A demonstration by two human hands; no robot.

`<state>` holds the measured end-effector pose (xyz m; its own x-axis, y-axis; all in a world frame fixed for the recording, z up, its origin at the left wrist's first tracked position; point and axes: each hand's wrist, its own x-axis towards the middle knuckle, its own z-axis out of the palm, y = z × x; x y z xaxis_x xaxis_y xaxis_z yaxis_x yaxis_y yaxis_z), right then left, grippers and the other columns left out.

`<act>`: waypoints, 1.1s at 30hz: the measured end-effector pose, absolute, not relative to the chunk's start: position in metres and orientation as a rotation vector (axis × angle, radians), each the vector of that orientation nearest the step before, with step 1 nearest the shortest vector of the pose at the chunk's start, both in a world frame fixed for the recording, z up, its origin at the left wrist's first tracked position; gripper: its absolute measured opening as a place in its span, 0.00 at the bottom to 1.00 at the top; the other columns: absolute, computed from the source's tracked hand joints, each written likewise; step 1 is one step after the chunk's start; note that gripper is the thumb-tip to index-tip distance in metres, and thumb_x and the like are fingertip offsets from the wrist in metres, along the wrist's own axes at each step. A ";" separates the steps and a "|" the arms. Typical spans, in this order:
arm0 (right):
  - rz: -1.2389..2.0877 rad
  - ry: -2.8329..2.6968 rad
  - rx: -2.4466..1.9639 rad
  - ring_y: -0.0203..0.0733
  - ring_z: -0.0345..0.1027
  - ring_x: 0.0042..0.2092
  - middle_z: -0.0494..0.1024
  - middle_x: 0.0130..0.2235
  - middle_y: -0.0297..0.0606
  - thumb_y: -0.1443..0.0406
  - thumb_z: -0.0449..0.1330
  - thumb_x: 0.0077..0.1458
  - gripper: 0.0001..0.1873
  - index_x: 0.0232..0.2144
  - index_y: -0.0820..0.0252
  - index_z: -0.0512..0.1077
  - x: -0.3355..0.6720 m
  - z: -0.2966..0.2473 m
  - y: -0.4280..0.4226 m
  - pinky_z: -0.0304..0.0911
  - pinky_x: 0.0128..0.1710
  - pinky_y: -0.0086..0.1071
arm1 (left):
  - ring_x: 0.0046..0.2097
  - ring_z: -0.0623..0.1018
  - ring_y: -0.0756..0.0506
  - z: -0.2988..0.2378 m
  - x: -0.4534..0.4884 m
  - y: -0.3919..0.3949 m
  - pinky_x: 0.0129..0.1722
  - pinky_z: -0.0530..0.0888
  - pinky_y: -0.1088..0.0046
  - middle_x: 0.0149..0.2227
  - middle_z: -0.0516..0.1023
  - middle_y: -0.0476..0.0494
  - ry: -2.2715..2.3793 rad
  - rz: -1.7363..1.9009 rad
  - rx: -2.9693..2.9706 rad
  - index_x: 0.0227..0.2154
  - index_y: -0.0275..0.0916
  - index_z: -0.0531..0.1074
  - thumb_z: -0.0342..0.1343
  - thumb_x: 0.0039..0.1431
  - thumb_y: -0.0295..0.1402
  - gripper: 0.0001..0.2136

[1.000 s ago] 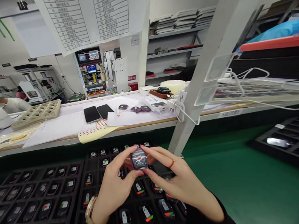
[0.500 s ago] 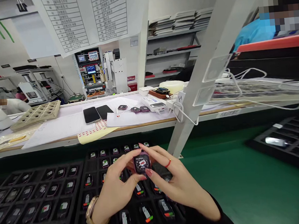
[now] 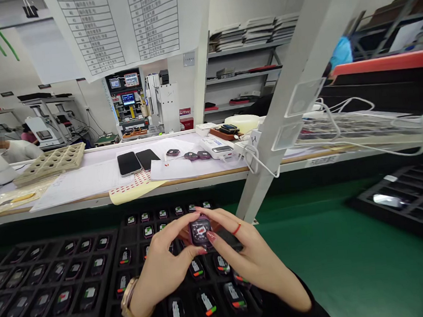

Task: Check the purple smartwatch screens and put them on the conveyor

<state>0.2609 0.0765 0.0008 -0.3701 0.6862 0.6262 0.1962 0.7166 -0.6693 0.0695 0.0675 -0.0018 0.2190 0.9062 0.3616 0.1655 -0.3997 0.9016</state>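
Note:
Both my hands hold one small purple-cased smartwatch body (image 3: 200, 231) above a black compartment tray (image 3: 106, 266). My left hand (image 3: 162, 269), with a gold wristwatch on its wrist, pinches the watch's left side and lower edge. My right hand (image 3: 247, 256), wearing a red ring, grips its right side, thumb on the screen's edge. The watch's screen faces up and shows a lit dial. Below the hands the tray holds several more watch bodies (image 3: 204, 302) with white, red and green labels.
A white slanted post (image 3: 269, 138) rises just right of my hands. Behind it runs a bench with two phones (image 3: 129, 162), loose watch bodies (image 3: 196, 155), papers and a beige tray (image 3: 51, 161). Another black tray (image 3: 411, 200) lies on the green mat at right. A person sits far left.
The watch has been turned from a tilted, reflective pose to screen-up, and both hands have drifted slightly lower and closer together. A person in blue at upper right has moved away.

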 end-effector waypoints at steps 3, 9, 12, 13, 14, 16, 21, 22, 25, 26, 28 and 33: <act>0.638 -1.904 -0.679 0.40 0.71 0.47 0.73 0.53 0.36 0.68 0.51 0.70 0.24 0.65 0.45 0.62 0.262 0.000 0.076 0.67 0.48 0.30 | 0.38 0.75 0.50 -0.001 0.069 0.067 0.45 0.74 0.75 0.38 0.80 0.52 1.006 1.237 1.696 0.53 0.54 0.75 0.65 0.54 0.25 0.24; 0.731 -1.867 -0.642 0.39 0.70 0.48 0.74 0.53 0.34 0.63 0.49 0.74 0.22 0.66 0.40 0.60 0.262 -0.002 0.076 0.66 0.51 0.31 | 0.33 0.76 0.53 -0.002 0.073 0.072 0.33 0.74 0.82 0.41 0.80 0.45 0.467 1.205 1.167 0.55 0.45 0.74 0.70 0.53 0.36 0.26; 0.760 -1.850 -0.594 0.36 0.70 0.40 0.73 0.51 0.35 0.62 0.48 0.75 0.23 0.67 0.40 0.57 0.261 -0.003 0.076 0.67 0.47 0.31 | 0.26 0.72 0.58 -0.001 0.077 0.075 0.26 0.71 0.88 0.37 0.80 0.42 0.219 1.172 0.688 0.49 0.32 0.77 0.71 0.53 0.35 0.22; 0.758 -1.846 -0.590 0.36 0.70 0.40 0.73 0.51 0.35 0.62 0.48 0.75 0.23 0.67 0.40 0.57 0.261 -0.004 0.076 0.67 0.47 0.31 | 0.26 0.72 0.59 0.000 0.079 0.076 0.26 0.71 0.89 0.37 0.81 0.39 0.169 1.163 0.539 0.46 0.27 0.77 0.70 0.54 0.34 0.19; 0.753 -1.842 -0.593 0.36 0.70 0.40 0.72 0.52 0.36 0.61 0.48 0.75 0.22 0.67 0.40 0.57 0.261 -0.004 0.076 0.67 0.47 0.32 | 0.26 0.73 0.59 0.001 0.080 0.076 0.25 0.71 0.89 0.38 0.81 0.36 0.132 1.153 0.412 0.43 0.24 0.77 0.67 0.58 0.34 0.16; 0.744 -1.839 -0.597 0.36 0.70 0.40 0.72 0.53 0.36 0.62 0.49 0.75 0.22 0.67 0.41 0.58 0.261 -0.004 0.077 0.66 0.48 0.32 | 0.26 0.74 0.57 0.003 0.083 0.077 0.24 0.71 0.89 0.40 0.81 0.31 0.100 1.139 0.231 0.43 0.20 0.75 0.55 0.68 0.37 0.18; 0.724 -1.840 -0.597 0.37 0.70 0.41 0.73 0.51 0.37 0.63 0.49 0.74 0.23 0.67 0.43 0.58 0.261 -0.003 0.078 0.66 0.47 0.33 | 0.26 0.76 0.55 0.008 0.086 0.075 0.22 0.71 0.87 0.40 0.81 0.26 0.114 1.133 0.063 0.46 0.19 0.72 0.35 0.74 0.45 0.30; 0.722 -1.840 -0.599 0.37 0.70 0.41 0.73 0.51 0.37 0.63 0.49 0.74 0.22 0.67 0.43 0.59 0.261 -0.003 0.078 0.67 0.47 0.33 | 0.26 0.76 0.55 0.008 0.086 0.075 0.22 0.71 0.87 0.39 0.81 0.28 0.112 1.130 0.054 0.45 0.20 0.72 0.35 0.74 0.45 0.30; 0.709 -1.845 -0.604 0.38 0.70 0.40 0.73 0.51 0.38 0.64 0.50 0.74 0.23 0.67 0.43 0.59 0.261 -0.002 0.078 0.68 0.46 0.34 | 0.26 0.76 0.56 0.007 0.086 0.077 0.22 0.71 0.87 0.36 0.81 0.32 0.110 1.107 0.031 0.41 0.23 0.74 0.37 0.73 0.48 0.30; 0.702 -1.848 -0.607 0.38 0.70 0.40 0.73 0.51 0.38 0.64 0.50 0.73 0.23 0.67 0.43 0.59 0.261 -0.002 0.078 0.68 0.46 0.34 | 0.26 0.75 0.56 0.007 0.086 0.078 0.22 0.71 0.88 0.35 0.80 0.34 0.113 1.099 0.026 0.39 0.24 0.74 0.38 0.72 0.49 0.30; 0.688 -1.857 -0.619 0.38 0.71 0.40 0.73 0.52 0.37 0.65 0.51 0.73 0.23 0.66 0.43 0.60 0.261 -0.001 0.077 0.68 0.46 0.34 | 0.26 0.75 0.56 0.007 0.087 0.079 0.21 0.70 0.88 0.34 0.80 0.36 0.129 1.089 0.024 0.38 0.25 0.75 0.40 0.71 0.51 0.30; 0.679 -1.867 -0.628 0.39 0.71 0.40 0.74 0.52 0.38 0.65 0.51 0.72 0.23 0.65 0.44 0.62 0.261 0.001 0.077 0.69 0.46 0.35 | 0.27 0.74 0.58 0.005 0.087 0.081 0.21 0.69 0.89 0.35 0.79 0.37 0.179 1.093 0.068 0.39 0.25 0.76 0.44 0.71 0.49 0.28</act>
